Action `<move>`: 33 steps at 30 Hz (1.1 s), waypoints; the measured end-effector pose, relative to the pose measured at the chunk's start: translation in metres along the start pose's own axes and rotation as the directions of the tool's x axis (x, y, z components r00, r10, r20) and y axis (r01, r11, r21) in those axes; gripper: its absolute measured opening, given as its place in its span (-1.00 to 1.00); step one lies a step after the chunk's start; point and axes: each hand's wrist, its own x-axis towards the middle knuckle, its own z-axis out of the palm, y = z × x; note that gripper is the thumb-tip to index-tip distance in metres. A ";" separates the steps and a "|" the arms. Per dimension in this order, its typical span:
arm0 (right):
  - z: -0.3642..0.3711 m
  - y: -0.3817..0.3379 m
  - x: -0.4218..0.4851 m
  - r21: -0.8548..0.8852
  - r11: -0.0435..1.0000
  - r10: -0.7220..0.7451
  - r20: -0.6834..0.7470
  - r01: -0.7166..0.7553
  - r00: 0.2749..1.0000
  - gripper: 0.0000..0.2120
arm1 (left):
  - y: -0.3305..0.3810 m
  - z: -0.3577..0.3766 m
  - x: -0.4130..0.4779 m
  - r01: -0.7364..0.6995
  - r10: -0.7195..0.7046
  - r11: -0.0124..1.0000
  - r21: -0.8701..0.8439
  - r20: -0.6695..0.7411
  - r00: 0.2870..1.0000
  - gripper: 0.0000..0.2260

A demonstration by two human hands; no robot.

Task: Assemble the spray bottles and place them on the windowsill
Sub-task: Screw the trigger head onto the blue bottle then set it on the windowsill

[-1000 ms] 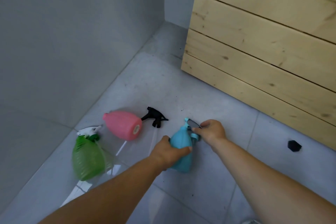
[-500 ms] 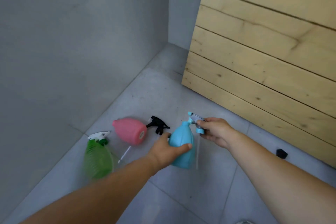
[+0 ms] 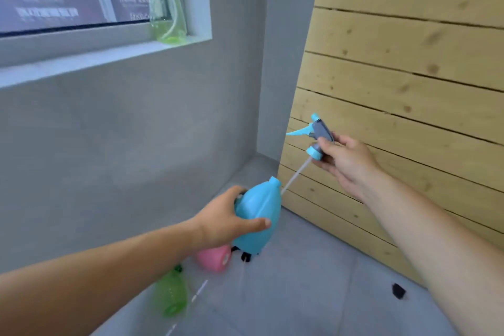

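My left hand [image 3: 223, 222] grips the body of a blue bottle [image 3: 257, 217], lifted off the floor with its open neck pointing up and right. My right hand [image 3: 341, 161] holds the blue and grey spray head [image 3: 316, 135] above and to the right of the neck. Its thin dip tube [image 3: 296, 173] slants down toward the neck, and its lower end stays outside the opening. On the floor below lie a pink bottle [image 3: 214, 260] and a green bottle [image 3: 170, 294]. A clear green spray bottle [image 3: 165, 5] stands on the windowsill [image 3: 90, 58] at the upper left.
A wooden plank panel [image 3: 409, 90] rises on the right, close behind my right hand. A black spray head [image 3: 245, 255] peeks out under the blue bottle. A small black piece [image 3: 398, 290] lies on the grey tiled floor at the right. A grey wall fills the left.
Both hands have risen from the floor with the blue bottle. The spray head has come away from the neck and its tube is drawn out. The view tilted up, revealing the windowsill.
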 end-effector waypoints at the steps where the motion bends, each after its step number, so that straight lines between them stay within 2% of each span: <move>1: 0.001 -0.014 -0.010 0.044 0.998 -0.042 -0.019 0.043 0.999 -0.90 | 0.003 -0.006 -0.008 -0.014 0.014 1.000 0.002 -0.012 1.000 -0.43; 4: -0.001 -0.044 -0.037 0.133 0.981 -0.134 -0.060 0.141 0.989 -0.90 | 0.002 -0.013 -0.027 -0.032 0.032 0.999 -0.004 -0.033 0.999 -0.43; 8: 0.001 -0.056 -0.063 0.199 0.964 -0.171 -0.046 0.177 0.984 -0.88 | -0.002 -0.011 -0.043 -0.047 0.046 0.999 -0.023 -0.028 0.999 -0.40; 17: 0.009 -0.036 -0.068 0.085 0.990 -0.115 0.035 0.111 0.993 -0.87 | -0.001 -0.005 -0.049 -0.096 0.096 0.993 -0.074 -0.005 0.995 -0.41; 22: 0.019 -0.013 -0.071 -0.025 0.999 -0.025 0.159 0.029 0.987 -0.87 | 0.011 -0.004 -0.049 -0.133 0.144 0.967 -0.215 0.034 0.989 -0.43; 26: 0.026 -0.004 -0.073 -0.097 0.993 -0.042 0.239 0.067 0.970 -0.82 | 0.021 -0.005 -0.050 -0.131 0.157 0.943 -0.305 0.063 0.986 -0.45; 33: 0.016 -0.004 -0.074 -0.110 0.992 -0.020 0.365 0.064 0.931 -0.73 | 0.024 -0.006 -0.050 -0.112 0.168 0.904 -0.413 0.102 0.980 -0.50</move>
